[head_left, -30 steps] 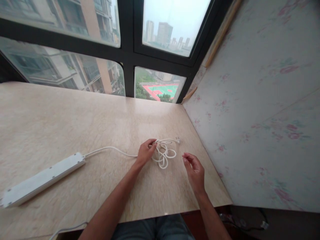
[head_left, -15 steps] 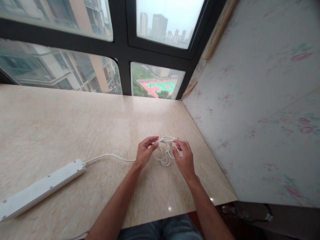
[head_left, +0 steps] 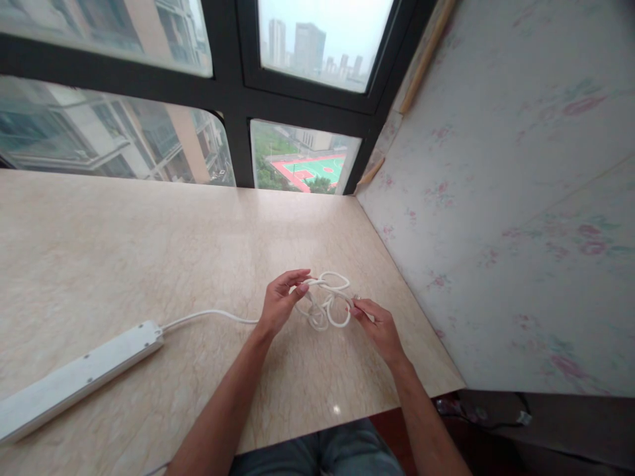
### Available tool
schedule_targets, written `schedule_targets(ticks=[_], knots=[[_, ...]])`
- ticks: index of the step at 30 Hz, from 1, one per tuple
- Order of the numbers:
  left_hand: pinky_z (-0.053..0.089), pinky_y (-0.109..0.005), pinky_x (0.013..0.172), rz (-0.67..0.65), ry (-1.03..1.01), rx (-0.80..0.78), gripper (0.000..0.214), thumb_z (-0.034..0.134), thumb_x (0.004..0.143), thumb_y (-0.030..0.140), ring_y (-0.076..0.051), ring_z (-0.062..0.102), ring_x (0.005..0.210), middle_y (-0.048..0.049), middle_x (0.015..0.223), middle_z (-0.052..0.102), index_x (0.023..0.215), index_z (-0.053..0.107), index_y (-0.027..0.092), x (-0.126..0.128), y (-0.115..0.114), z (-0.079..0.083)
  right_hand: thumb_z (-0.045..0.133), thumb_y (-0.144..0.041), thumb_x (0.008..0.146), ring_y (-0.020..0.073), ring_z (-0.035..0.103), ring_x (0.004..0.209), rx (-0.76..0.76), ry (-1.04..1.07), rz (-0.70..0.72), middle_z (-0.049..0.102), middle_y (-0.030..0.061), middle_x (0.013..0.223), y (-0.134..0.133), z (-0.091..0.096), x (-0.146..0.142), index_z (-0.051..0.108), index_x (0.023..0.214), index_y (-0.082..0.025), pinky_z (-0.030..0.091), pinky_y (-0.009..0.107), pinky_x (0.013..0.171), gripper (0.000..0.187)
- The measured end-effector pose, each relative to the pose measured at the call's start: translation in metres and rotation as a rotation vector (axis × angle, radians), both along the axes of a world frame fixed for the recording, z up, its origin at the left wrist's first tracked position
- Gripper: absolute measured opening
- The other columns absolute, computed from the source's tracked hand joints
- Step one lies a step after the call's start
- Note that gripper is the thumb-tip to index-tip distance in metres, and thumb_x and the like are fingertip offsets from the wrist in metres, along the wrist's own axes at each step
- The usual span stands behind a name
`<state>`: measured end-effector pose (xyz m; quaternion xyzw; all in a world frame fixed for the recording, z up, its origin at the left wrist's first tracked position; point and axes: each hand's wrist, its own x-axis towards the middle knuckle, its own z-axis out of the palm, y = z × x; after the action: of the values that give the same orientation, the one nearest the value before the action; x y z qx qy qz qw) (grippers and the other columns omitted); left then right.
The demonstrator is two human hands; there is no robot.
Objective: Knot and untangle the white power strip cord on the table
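Note:
Loops of a white power cord (head_left: 338, 322) hang and lie tangled between my two hands. My left hand (head_left: 282, 301) pinches several strands at the left side of the bundle, thumb below and fingers above. On the other side, my right hand (head_left: 378, 325) is closed on the cord near its plug end, the metal prongs showing just above the fingertips. From beneath my left wrist the cord runs left to a white power strip (head_left: 84, 373), which lies with its screwed face up on the marble-patterned sill.
The sill (head_left: 149, 251) stretches to a dark window frame (head_left: 235, 132) at the back. A flower-papered wall (head_left: 496, 231) bounds the right side. Below the sill's right front edge, a dark cable (head_left: 496, 423) lies in a recess. A grey cord (head_left: 157, 468) shows at the lower left.
My right hand has moved down and slightly right, taking hold of the cord by the plug end. The loops have spread wider apart. My view has shifted slightly right.

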<state>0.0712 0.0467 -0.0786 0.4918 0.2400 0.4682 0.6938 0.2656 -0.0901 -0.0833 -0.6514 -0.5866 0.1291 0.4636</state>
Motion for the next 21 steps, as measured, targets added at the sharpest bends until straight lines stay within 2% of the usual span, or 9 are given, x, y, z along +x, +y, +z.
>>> schedule_targets(ticks=[5, 9, 15, 21], knots=[[0.051, -0.027, 0.075, 0.008, 0.019, -0.017, 0.031, 0.08, 0.07, 0.031, -0.017, 0.066, 0.084, -0.0066, 0.09, 0.075, 0.097, 0.072, 0.019, -0.001, -0.001, 0.002, 0.059, -0.032, 0.092, 0.0199, 0.066, 0.081, 0.163, -0.352, -0.042, 0.074, 0.0051, 0.084, 0.0, 0.016, 0.006, 0.074, 0.091, -0.023, 0.046, 0.038, 0.081, 0.017], [0.051, -0.026, 0.076, 0.045, 0.039, -0.018, 0.029, 0.08, 0.069, 0.031, -0.015, 0.066, 0.083, -0.0054, 0.09, 0.074, 0.095, 0.074, 0.019, 0.001, -0.002, 0.004, 0.061, -0.023, 0.091, 0.0179, 0.065, 0.081, 0.183, -0.584, -0.105, 0.073, 0.003, 0.082, -0.001, 0.032, 0.003, 0.073, 0.09, -0.022, 0.039, 0.036, 0.084, 0.012], [0.051, -0.027, 0.073, 0.071, 0.13, -0.067, 0.03, 0.078, 0.07, 0.04, -0.016, 0.065, 0.076, -0.0054, 0.084, 0.073, 0.09, 0.075, 0.018, -0.002, 0.001, 0.011, 0.062, -0.026, 0.091, 0.0181, 0.065, 0.074, 0.022, -0.737, -0.171, 0.075, 0.0027, 0.08, -0.008, 0.04, -0.018, 0.072, 0.09, -0.022, 0.034, 0.035, 0.075, 0.011], [0.051, -0.026, 0.069, 0.063, 0.086, -0.148, 0.036, 0.082, 0.065, 0.036, -0.014, 0.065, 0.07, -0.0039, 0.078, 0.072, 0.093, 0.074, 0.017, -0.004, 0.005, 0.008, 0.054, -0.033, 0.095, 0.0178, 0.063, 0.063, -0.114, -0.744, -0.129, 0.073, 0.0048, 0.071, -0.015, 0.038, -0.043, 0.071, 0.081, -0.02, 0.033, 0.033, 0.066, 0.025]])
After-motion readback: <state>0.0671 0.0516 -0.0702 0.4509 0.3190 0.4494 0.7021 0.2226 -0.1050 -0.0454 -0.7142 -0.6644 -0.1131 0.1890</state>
